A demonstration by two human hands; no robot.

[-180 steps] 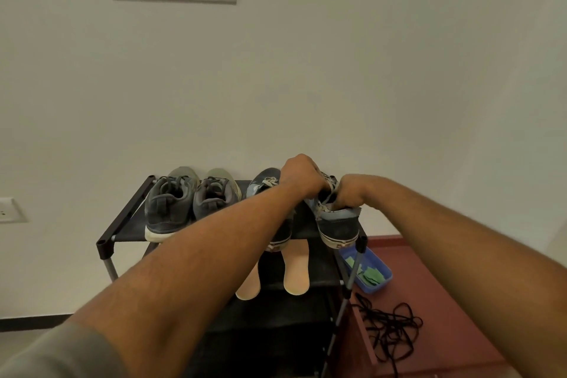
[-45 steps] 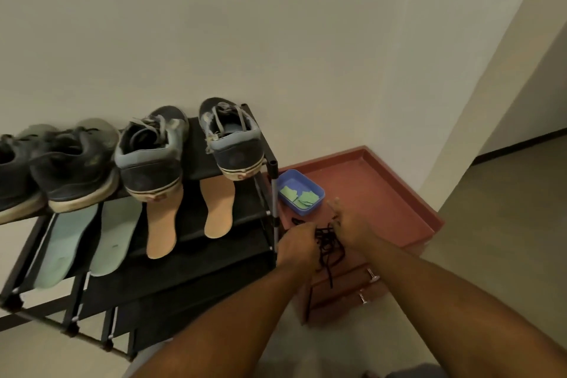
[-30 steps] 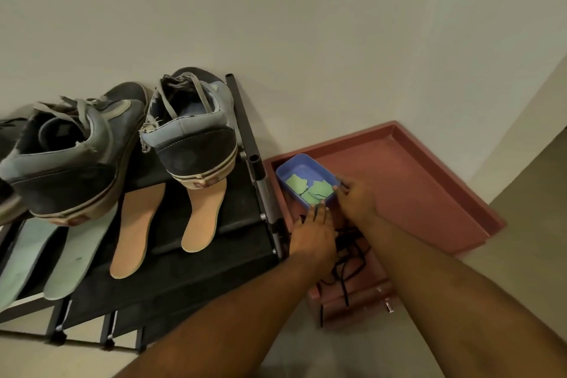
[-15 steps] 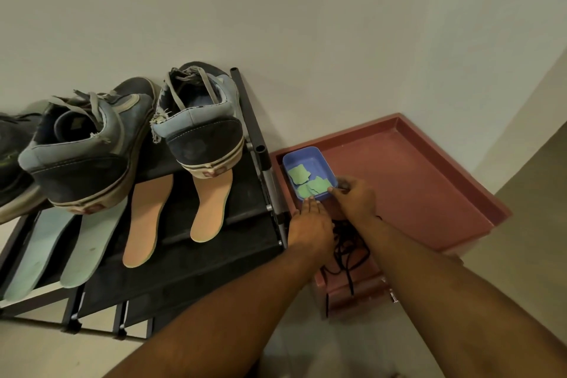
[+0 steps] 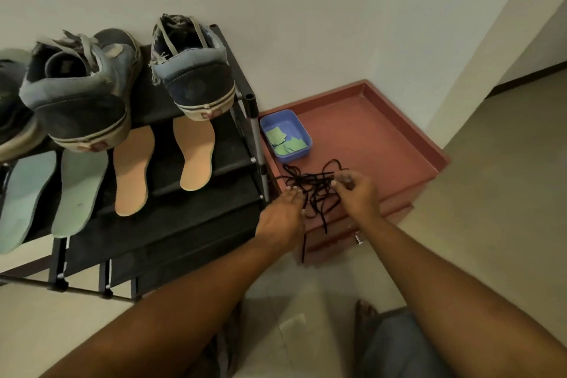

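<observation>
A tangle of black shoelaces [image 5: 310, 184] lies at the front edge of a red-brown drawer unit [image 5: 377, 138], with one end hanging over its front. My left hand [image 5: 283, 213] reaches into the tangle from the left, fingertips touching the laces. My right hand [image 5: 356, 190] is on the right side of the tangle, its fingers curled and pinching lace strands. Two blue-grey sneakers [image 5: 193, 70] stand on the top shelf of a black shoe rack [image 5: 196, 224] to the left.
A small blue tray [image 5: 302, 129] holding green paper scraps sits on the drawer unit behind the laces. Tan insoles [image 5: 196, 153] and pale green insoles [image 5: 78, 193] lean on the rack's lower shelf. A white wall stands behind; beige floor opens to the right.
Both hands have drawn back from the blue tray to the black laces. The right hand now pinches lace strands. The camera has pulled back and tilted down.
</observation>
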